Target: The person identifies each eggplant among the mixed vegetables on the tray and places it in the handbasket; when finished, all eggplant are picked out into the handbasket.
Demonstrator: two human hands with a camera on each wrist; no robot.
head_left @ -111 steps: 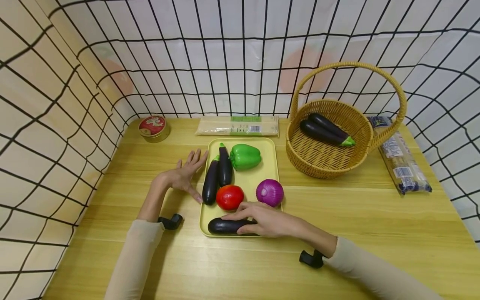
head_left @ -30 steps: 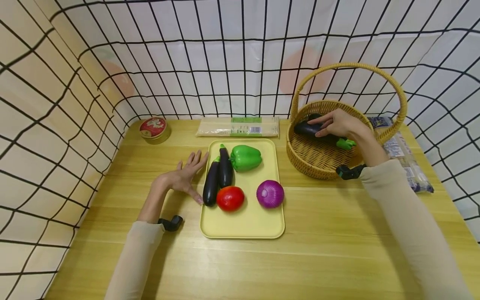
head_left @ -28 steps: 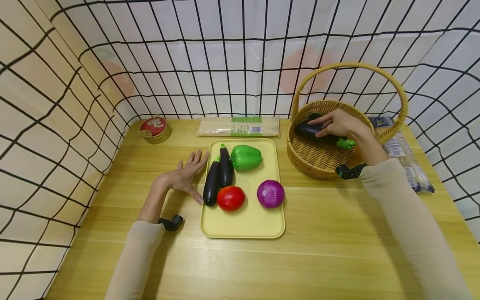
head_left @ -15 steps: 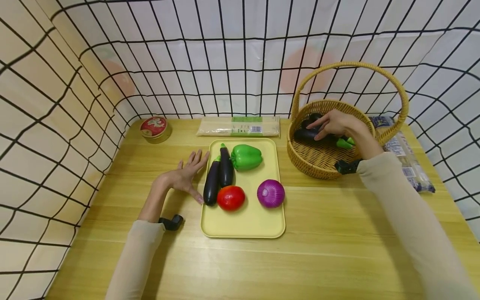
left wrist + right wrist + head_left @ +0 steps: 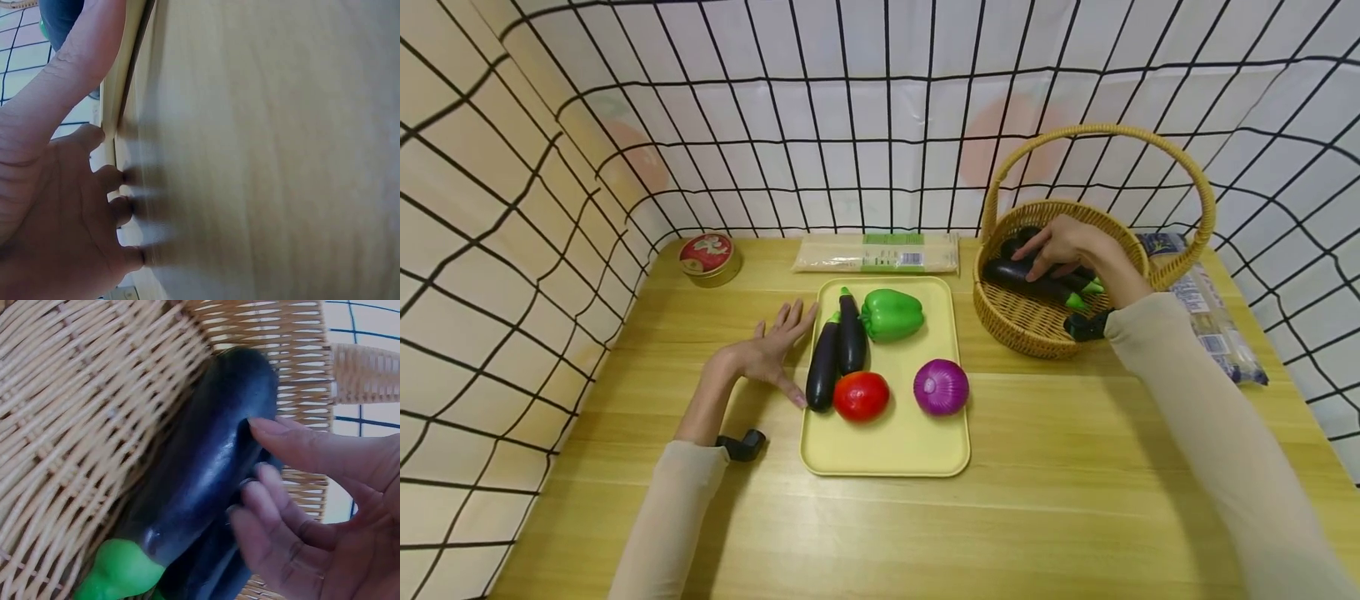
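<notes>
My right hand (image 5: 1060, 245) is inside the wicker basket (image 5: 1017, 340), over a dark purple eggplant (image 5: 203, 450) with a green stem. In the right wrist view the thumb tip is at the eggplant's side and the loosely bent fingers (image 5: 262, 503) hang beside it, not wrapped round it. More eggplants (image 5: 212, 565) lie partly hidden under the hand. My left hand (image 5: 771, 350) is spread on the table, thumb at the left edge of the yellow tray (image 5: 887, 454). The tray bears two eggplants (image 5: 823, 367), a green bell pepper (image 5: 892, 315), a tomato (image 5: 861, 397) and a purple onion (image 5: 941, 387).
A round red-lidded tin (image 5: 709, 258) stands at the back left. Behind the tray lies a pack of noodles (image 5: 876, 252). Another clear bag (image 5: 1213, 321) is right of the basket, whose tall handle (image 5: 1105, 130) arches overhead. Black wire grid encloses the table.
My right hand has carried the eggplant from the tray's front into the basket. In the last half second the eggplant's stem has swung forward and the fingers have loosened. The left hand stays put.
</notes>
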